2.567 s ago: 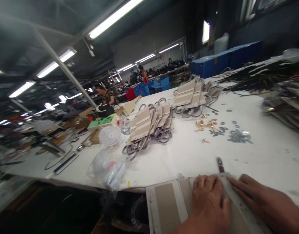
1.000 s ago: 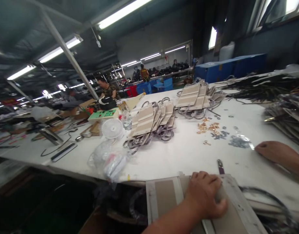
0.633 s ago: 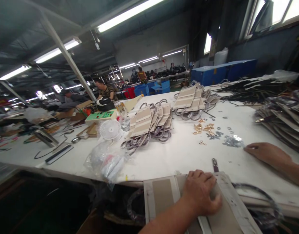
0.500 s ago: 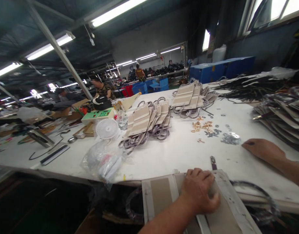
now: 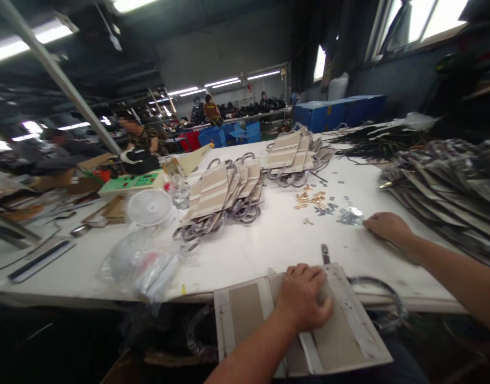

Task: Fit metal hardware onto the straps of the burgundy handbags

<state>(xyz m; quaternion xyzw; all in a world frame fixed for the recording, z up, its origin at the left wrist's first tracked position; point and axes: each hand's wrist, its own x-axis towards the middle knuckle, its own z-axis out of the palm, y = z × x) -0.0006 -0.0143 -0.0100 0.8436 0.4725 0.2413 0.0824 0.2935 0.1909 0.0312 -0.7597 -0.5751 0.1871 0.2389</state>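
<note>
In front of me a beige bag panel (image 5: 245,309) with white strips hangs partly over the table edge, with plastic-wrapped handles (image 5: 383,288) at its sides. My left hand (image 5: 304,298) lies on top of it, fingers forward and thumb apart, pressing near the upper edge. A dark strap tab (image 5: 325,253) with a metal piece sticks out beyond that edge. To the right, my right hand (image 5: 388,228) rests low over the table, fingertips pressed together beside a pile of flat silver metal pieces (image 5: 351,215). Whatever those fingertips hold is hidden. Gold-coloured metal fittings (image 5: 311,198) lie scattered farther left.
Bundles of similar bag panels (image 5: 213,192) stand mid-table, with another stack (image 5: 440,202) at right. A white fan (image 5: 149,208), a clear plastic bag (image 5: 144,266) and a green control box (image 5: 128,183) are on the left. Black straps (image 5: 372,141) lie behind. A person (image 5: 141,136) sits beyond the table.
The view has turned to the right, so everything sits farther left. My left hand stays on the bag panel, and my right hand remains by the silver pieces.
</note>
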